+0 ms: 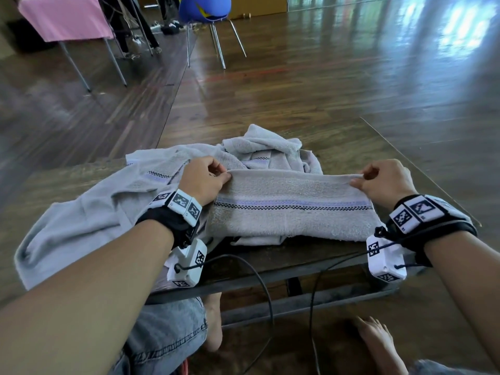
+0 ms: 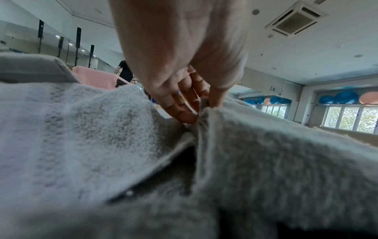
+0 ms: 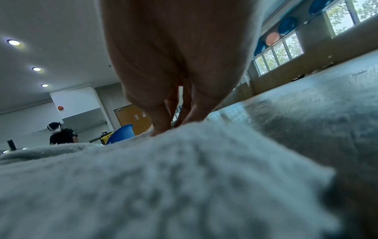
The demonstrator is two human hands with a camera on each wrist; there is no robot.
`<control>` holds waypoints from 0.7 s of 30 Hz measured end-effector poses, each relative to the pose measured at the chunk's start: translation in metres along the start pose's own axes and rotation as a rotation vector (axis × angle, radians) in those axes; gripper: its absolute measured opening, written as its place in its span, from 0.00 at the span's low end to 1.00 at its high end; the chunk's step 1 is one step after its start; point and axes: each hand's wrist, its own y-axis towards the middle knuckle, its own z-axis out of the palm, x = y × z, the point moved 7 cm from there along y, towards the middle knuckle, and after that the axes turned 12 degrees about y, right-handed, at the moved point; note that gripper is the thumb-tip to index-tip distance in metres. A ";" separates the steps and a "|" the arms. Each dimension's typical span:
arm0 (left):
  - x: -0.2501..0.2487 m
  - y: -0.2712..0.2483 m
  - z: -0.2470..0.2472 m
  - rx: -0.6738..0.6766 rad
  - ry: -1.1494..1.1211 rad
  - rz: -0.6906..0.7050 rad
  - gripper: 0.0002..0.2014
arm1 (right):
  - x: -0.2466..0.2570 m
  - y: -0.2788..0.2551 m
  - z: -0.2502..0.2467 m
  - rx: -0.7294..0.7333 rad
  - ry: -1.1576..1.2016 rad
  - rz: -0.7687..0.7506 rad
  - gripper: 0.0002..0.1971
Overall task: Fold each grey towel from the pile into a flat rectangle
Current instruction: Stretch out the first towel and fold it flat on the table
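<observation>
A grey towel (image 1: 292, 209) with a lilac stripe and a black checkered line lies folded across the low table (image 1: 338, 255). My left hand (image 1: 224, 177) pinches its far left corner, and my right hand (image 1: 358, 180) pinches its far right corner, so the far edge is stretched taut between them. In the left wrist view my left hand (image 2: 201, 111) pinches a ridge of the grey towel (image 2: 276, 161). In the right wrist view the fingers of my right hand (image 3: 174, 122) sink behind the towel (image 3: 163, 186). Behind and to the left lies the pile of grey towels (image 1: 259, 147).
One loose grey towel (image 1: 89, 212) droops over the table's left side. Black cables (image 1: 259, 280) hang from the wrist cameras below the near table edge. A blue chair (image 1: 208, 12) and a pink-covered table (image 1: 65, 17) stand far back on the wooden floor. My bare feet (image 1: 378, 345) are under the table.
</observation>
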 end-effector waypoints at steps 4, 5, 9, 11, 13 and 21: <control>0.000 -0.002 -0.009 0.010 -0.116 0.013 0.06 | -0.002 -0.001 -0.008 -0.047 0.071 -0.017 0.11; 0.001 -0.001 -0.010 0.020 -0.132 0.003 0.06 | -0.001 0.000 -0.010 -0.065 0.095 -0.031 0.11; 0.007 0.007 -0.009 0.092 -0.083 -0.064 0.08 | 0.008 0.007 -0.011 -0.081 0.129 -0.091 0.11; 0.006 0.008 -0.003 0.153 0.034 -0.042 0.07 | 0.009 0.010 -0.003 -0.027 0.055 -0.098 0.09; 0.002 0.005 0.003 0.225 0.147 0.013 0.06 | 0.007 0.010 0.009 0.068 -0.045 -0.099 0.08; -0.007 0.002 0.001 0.328 0.240 0.034 0.07 | 0.007 0.006 0.022 0.271 -0.212 -0.130 0.09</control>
